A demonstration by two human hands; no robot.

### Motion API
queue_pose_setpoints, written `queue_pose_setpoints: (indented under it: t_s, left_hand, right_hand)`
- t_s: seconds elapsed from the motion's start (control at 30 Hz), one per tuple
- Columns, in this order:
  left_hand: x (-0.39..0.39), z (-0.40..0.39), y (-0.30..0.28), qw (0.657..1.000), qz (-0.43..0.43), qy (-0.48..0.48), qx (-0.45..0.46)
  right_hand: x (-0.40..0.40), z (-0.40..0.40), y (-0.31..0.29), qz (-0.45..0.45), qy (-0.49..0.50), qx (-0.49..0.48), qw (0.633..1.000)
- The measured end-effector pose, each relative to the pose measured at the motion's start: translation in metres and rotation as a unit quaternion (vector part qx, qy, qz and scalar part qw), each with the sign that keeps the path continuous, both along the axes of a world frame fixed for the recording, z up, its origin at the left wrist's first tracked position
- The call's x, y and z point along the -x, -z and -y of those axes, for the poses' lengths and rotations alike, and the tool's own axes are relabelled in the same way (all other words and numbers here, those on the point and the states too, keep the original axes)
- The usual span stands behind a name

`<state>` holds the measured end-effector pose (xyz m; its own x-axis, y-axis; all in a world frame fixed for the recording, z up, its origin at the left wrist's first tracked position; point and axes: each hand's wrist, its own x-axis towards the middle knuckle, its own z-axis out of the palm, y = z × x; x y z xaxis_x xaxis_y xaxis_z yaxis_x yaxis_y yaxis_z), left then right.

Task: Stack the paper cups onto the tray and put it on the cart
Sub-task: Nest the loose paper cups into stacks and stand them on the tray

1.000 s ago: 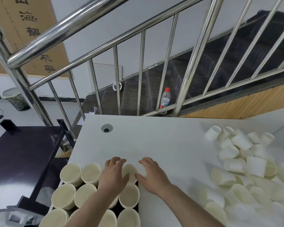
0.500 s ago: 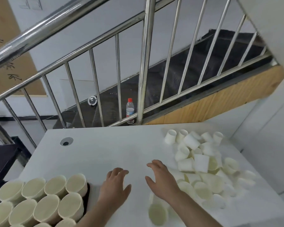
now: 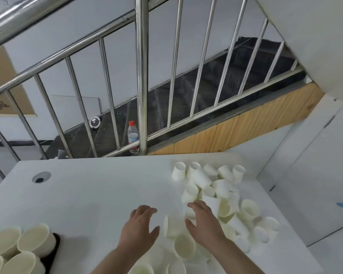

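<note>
Your hands are both spread open and hold nothing: your left hand [image 3: 140, 228] hovers palm down over the bare white surface [image 3: 91, 194], and your right hand [image 3: 204, 224] reaches over the near edge of the loose pile of paper cups [image 3: 216, 186], a tipped cup [image 3: 173, 227] lying between the two. At your lower left, upright cups [image 3: 35, 239] stand packed together on the dark tray [image 3: 54, 252]. Farther off, a steel railing [image 3: 142, 76] runs behind the surface, with a red-capped bottle [image 3: 132, 137] beyond it.
</note>
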<state>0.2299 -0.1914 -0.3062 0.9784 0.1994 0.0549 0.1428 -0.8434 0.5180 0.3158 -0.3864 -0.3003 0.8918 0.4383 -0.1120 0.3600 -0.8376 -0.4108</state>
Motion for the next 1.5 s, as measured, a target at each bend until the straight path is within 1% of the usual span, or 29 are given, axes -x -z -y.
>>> queue_pose_setpoints:
  t_s: [0.23, 0.4, 0.57, 0.73, 0.93, 1.0, 1.07, 1.13, 1.2, 1.33, 1.4, 1.5]
  left_hand:
    - [-0.064, -0.014, 0.014, 1.000, 0.003, 0.017, 0.024]
    - [-0.100, -0.028, 0.028, 0.999, -0.019, 0.033, 0.037]
    - [-0.117, -0.031, 0.038, 0.997, -0.030, 0.047, 0.057]
    - [-0.120, -0.031, 0.047, 0.995, -0.037, 0.060, 0.068]
    - [-0.124, -0.029, 0.053, 0.995, -0.026, 0.049, 0.084]
    - [-0.129, -0.027, 0.054, 0.994, -0.015, 0.031, 0.106]
    - [-0.136, -0.025, 0.052, 0.989, 0.004, -0.002, 0.146]
    - [-0.143, -0.023, 0.047, 0.979, 0.020, -0.040, 0.199]
    - [-0.149, -0.023, 0.041, 0.969, 0.018, -0.063, 0.239]
    - [-0.153, -0.031, 0.034, 0.959, -0.012, -0.062, 0.276]
    - [-0.152, -0.034, 0.033, 0.955, -0.023, -0.061, 0.289]
    - [-0.149, -0.036, 0.034, 0.951, -0.019, -0.063, 0.303]
  right_hand:
    - [-0.059, -0.013, 0.005, 0.008, 0.044, 0.039, 0.998]
    - [-0.108, -0.014, 0.009, 0.018, 0.107, 0.045, 0.993]
    - [-0.145, -0.011, 0.019, 0.013, 0.141, 0.038, 0.989]
    - [-0.171, -0.013, 0.035, -0.023, 0.168, 0.039, 0.985]
    - [-0.182, -0.013, 0.044, -0.014, 0.150, 0.075, 0.986]
    - [-0.180, -0.014, 0.041, -0.017, 0.145, 0.038, 0.989]
    - [-0.173, -0.019, 0.037, -0.030, 0.125, -0.039, 0.991]
    - [-0.161, -0.030, 0.033, -0.043, 0.082, -0.101, 0.991]
    - [-0.148, -0.041, 0.033, -0.062, 0.041, -0.140, 0.987]
    - [-0.133, -0.059, 0.036, -0.117, -0.002, -0.183, 0.976]
    - [-0.129, -0.066, 0.037, -0.139, -0.016, -0.191, 0.972]
    - [-0.126, -0.072, 0.040, -0.149, -0.033, -0.189, 0.970]
